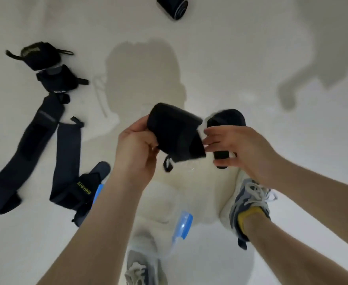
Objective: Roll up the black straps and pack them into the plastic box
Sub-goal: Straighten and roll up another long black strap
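At the centre I hold a partly rolled black strap (176, 133) above the floor. My left hand (136, 147) grips the roll from its left side. My right hand (239, 149) pinches the strap's free end, which loops out to the right behind my fingers. A small loop dangles under the roll. Below my hands lies the clear plastic box (184, 224) with blue latches, its walls hard to make out against the white floor.
Loose black straps lie on the floor at left: two bundled ones (40, 55), two flat ones (25, 153) and one with yellow lettering (84, 187). Another rolled strap (173, 7) lies at the top edge. My shoes (249, 202) stand beside the box.
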The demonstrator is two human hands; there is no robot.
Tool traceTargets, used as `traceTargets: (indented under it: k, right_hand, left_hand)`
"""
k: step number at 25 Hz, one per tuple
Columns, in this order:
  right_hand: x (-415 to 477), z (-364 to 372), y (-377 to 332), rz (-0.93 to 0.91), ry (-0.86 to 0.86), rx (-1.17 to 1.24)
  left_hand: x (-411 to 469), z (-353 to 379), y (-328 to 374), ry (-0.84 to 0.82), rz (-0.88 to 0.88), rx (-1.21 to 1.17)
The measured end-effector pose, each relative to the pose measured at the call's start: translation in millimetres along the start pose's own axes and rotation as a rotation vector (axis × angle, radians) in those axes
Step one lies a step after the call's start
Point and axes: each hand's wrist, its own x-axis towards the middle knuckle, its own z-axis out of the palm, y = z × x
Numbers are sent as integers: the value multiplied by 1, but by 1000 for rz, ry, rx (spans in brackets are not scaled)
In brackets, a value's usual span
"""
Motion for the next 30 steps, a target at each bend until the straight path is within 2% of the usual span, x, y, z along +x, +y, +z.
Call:
traceTargets:
  k: [1,3,5,7,9,11,12,14,17,19,22,25,27,30]
  right_hand:
    - [-11,6,-14,188,-83,180]
    - [-34,35,-36,257,-198,316]
    - [-53,76,-47,120,-175,459]
    - [-77,121,-56,-22,-31,589]
    - [-110,158,-63,-153,59,548]
    - [-145,185,-61,-220,67,429]
    - [-161,195,-59,-254,49,398]
    - [-193,210,-57,-306,59,417]
    - [-230,213,-62,-368,129,543]
    - [-245,212,-63,-378,176,599]
    - [-251,219,-60,-339,236,682]
    - [-258,229,-52,-311,280,665]
    - [-265,233,-40,-240,252,623]
    - [-275,251,-14,-121,45,534]
  left_hand:
    - [-14,-10,6,-40,51,89]
    - [-45,-28,16,-166,126,241]
    - [-74,-51,16,-235,157,326]
    - [-107,-82,12,-259,141,385]
    - [-142,-111,19,-396,63,371]
    - [-175,-132,29,-550,2,258]
    - [-187,-137,34,-563,10,214]
    - [-214,-140,40,-520,74,217]
    - [-245,-145,23,-484,118,391]
    - [-265,-154,3,-447,62,500]
    - [-294,-164,-25,-285,-41,565]
    - [-327,-171,-40,-180,-117,621]
    - [-345,-184,-44,-156,-139,640]
    - [-352,-230,-54,-128,-161,811]
